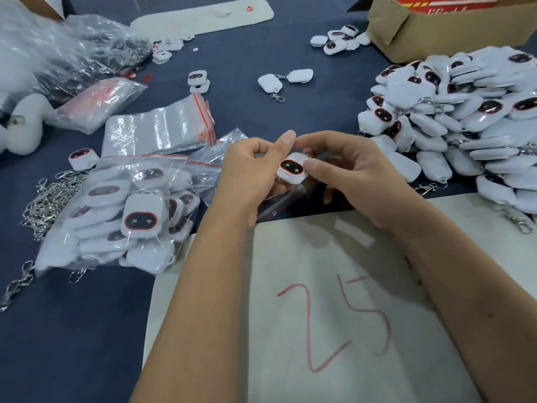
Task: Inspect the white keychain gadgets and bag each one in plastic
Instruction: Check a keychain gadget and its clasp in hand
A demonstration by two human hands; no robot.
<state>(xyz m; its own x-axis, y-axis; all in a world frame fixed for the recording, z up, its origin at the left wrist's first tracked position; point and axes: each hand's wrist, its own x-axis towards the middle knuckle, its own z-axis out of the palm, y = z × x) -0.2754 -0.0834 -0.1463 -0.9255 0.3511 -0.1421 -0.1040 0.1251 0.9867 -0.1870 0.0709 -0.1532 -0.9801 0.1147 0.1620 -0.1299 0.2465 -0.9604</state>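
Note:
A white keychain gadget with a dark, red-rimmed face is held between both hands above the table's middle. My left hand holds it from the left, thumb raised over its top. My right hand pinches its right edge with thumb and fingers. A clear plastic bag lies under the hands. A big heap of loose gadgets sits at the right. Bagged gadgets pile up at the left. A stack of empty zip bags with red strips lies behind them.
A white sheet marked "25" lies near me. Loose metal chains sit at far left. A cardboard box stands at the back right. Several stray gadgets and crumpled plastic wrap lie further back on the dark blue table.

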